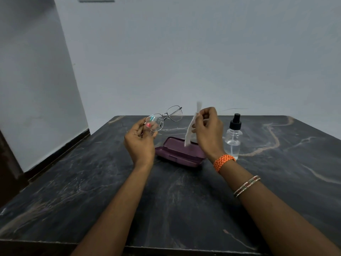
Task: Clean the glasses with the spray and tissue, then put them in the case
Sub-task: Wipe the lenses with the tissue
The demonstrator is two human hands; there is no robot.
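A dark marbled desk [184,200] carries a purple case [180,154], lid raised, near its centre. At the case's 3 o'clock, just beside it, a clear spray bottle [233,139] stands upright. Above the case, at its 10 o'clock, the left hand [140,140] has its fingers clamped on the glasses [164,118]. At 1 o'clock the right hand [208,132] pinches a hanging white tissue [190,133].
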